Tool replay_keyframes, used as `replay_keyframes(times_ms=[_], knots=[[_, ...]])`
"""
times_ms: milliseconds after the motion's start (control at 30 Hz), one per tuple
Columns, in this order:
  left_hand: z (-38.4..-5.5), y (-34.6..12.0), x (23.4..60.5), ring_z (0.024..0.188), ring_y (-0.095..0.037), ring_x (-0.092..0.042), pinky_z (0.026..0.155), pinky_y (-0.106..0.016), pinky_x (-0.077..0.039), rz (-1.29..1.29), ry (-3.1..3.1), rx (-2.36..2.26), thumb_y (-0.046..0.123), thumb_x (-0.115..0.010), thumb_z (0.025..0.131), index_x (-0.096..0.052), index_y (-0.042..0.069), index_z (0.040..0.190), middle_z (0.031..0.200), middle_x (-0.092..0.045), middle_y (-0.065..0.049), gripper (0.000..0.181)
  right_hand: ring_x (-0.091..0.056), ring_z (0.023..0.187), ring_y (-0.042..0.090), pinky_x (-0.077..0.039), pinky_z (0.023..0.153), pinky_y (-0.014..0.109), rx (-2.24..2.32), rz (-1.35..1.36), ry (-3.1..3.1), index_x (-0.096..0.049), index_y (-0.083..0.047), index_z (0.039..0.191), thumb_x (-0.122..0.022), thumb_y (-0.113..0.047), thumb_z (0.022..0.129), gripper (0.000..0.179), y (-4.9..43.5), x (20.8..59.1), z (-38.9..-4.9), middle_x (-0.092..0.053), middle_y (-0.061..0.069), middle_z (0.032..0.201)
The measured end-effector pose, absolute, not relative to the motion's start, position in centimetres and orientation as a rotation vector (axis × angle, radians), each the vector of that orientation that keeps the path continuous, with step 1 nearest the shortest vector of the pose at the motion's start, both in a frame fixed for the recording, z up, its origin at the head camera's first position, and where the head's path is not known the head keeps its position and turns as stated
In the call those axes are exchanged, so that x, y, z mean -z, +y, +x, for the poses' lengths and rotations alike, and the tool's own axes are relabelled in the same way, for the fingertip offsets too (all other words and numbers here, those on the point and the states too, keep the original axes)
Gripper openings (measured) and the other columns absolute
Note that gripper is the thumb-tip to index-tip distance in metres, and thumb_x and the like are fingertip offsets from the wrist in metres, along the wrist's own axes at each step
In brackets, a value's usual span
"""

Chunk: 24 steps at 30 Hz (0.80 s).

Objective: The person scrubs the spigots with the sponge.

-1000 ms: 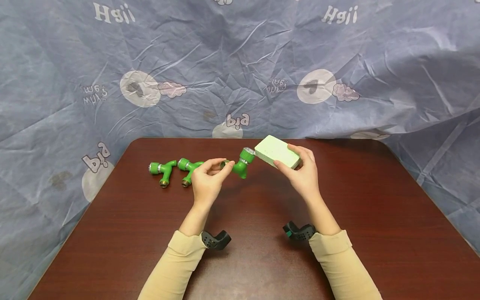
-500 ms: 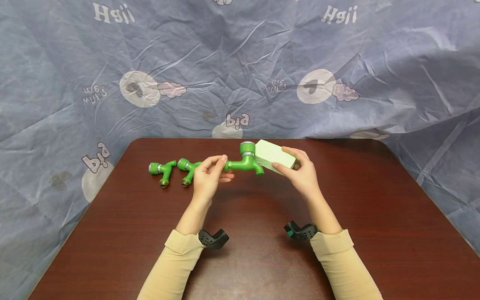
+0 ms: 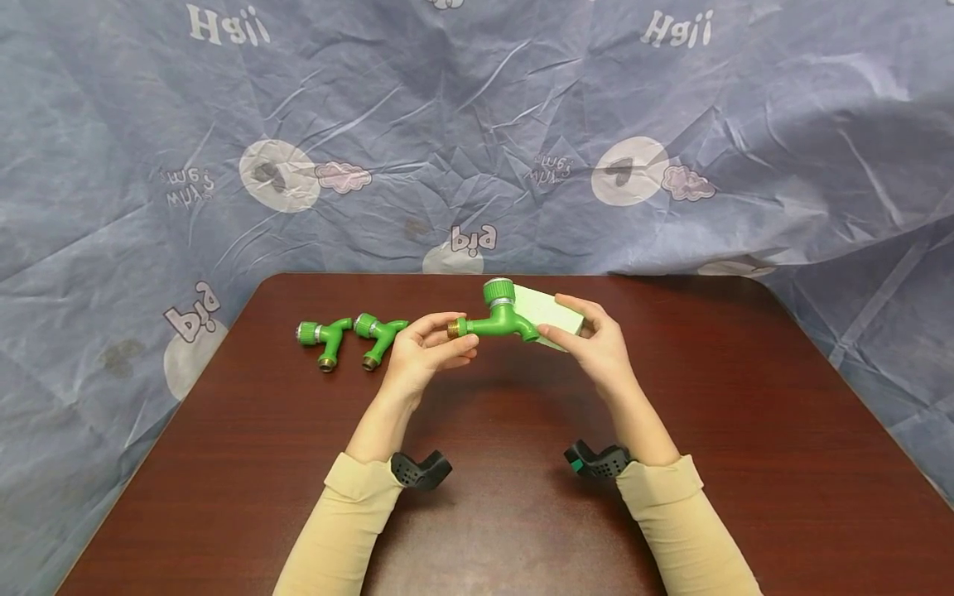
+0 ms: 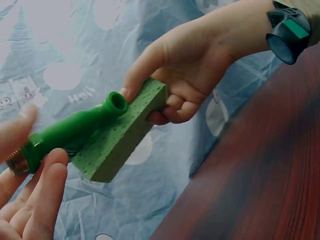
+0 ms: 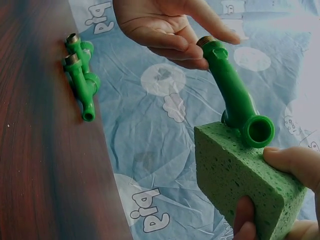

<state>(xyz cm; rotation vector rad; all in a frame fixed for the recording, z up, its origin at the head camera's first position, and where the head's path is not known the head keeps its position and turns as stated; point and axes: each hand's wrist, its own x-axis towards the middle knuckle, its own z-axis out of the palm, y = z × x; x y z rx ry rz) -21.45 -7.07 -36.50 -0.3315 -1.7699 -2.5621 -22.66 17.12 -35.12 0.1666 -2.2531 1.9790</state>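
Observation:
A green tap (image 3: pixel 503 321) with a ribbed knob and brass threaded end is held up over the table. My left hand (image 3: pixel 425 352) holds it at the threaded end, thumb on one side and fingers on the other. In the right wrist view the left fingertips (image 5: pixel 200 61) lie at the brass thread. My right hand (image 3: pixel 599 343) grips a pale green sponge block (image 3: pixel 555 310) between thumb and fingers. The sponge lies right against the tap's body, behind it in the head view. In the right wrist view, my right thumb (image 5: pixel 292 162) lies on the sponge close to the spout.
Two more green taps (image 3: pixel 325 341) lie side by side on the dark wooden table (image 3: pixel 492 497), left of my left hand. A blue printed cloth (image 3: pixel 462 124) hangs behind the table's far edge. Each wrist wears a black camera mount (image 3: pixel 421 470).
The tap has turned in my left hand from pointing away to lying sideways, spout to the right and knob up. The sponge has shifted slightly left and down, behind the tap.

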Motion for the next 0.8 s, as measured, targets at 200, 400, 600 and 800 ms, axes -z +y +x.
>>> replay_keyframes(times_ms=[200,400,600,800], knots=[[-21.5,-7.6,36.27,0.073,-0.015,-0.068,0.068,-0.029,-0.057,-0.344,-1.986,2.293,-0.002,-0.077,0.073,-0.065,-0.005,0.11,0.084,-0.069,-0.001,0.039,-0.057,0.079,0.005,-0.052,0.066,0.016,-2.009,0.123,-2.278,-0.054,-0.004,0.131,-0.076,-0.009,0.077,0.058,17.18,35.03,-22.67,-0.05,0.004,0.117],[-21.65,-7.91,36.41,0.072,-0.014,-0.065,0.064,-0.021,-0.053,-0.385,-2.053,2.11,0.0,-0.079,0.071,-0.068,-0.002,0.109,0.084,-0.068,-0.001,0.039,-0.058,0.081,0.006,-0.054,0.068,0.017,-2.02,0.136,-2.267,-0.053,-0.002,0.131,-0.075,-0.006,0.077,0.058,16.95,35.22,-22.62,-0.049,0.006,0.118],[-21.81,-7.8,36.61,0.071,-0.014,-0.067,0.064,-0.022,-0.055,-0.371,-1.967,2.093,0.0,-0.081,0.069,-0.069,-0.005,0.103,0.084,-0.07,-0.003,0.036,-0.057,0.083,0.006,-0.053,0.068,0.016,-1.969,0.149,-2.251,-0.054,-0.002,0.13,-0.076,-0.006,0.077,0.057,17.0,35.24,-22.74,-0.047,0.004,0.119],[-22.09,-7.66,37.13,0.064,-0.013,-0.066,0.059,-0.022,-0.054,-0.396,-1.759,2.168,0.005,-0.084,0.066,-0.072,0.0,0.096,0.077,-0.068,-0.003,0.032,-0.057,0.081,0.005,-0.052,0.066,0.014,-2.008,0.143,-2.104,-0.052,0.002,0.13,-0.075,-0.003,0.078,0.057,17.64,34.44,-22.52,-0.044,0.002,0.117]])
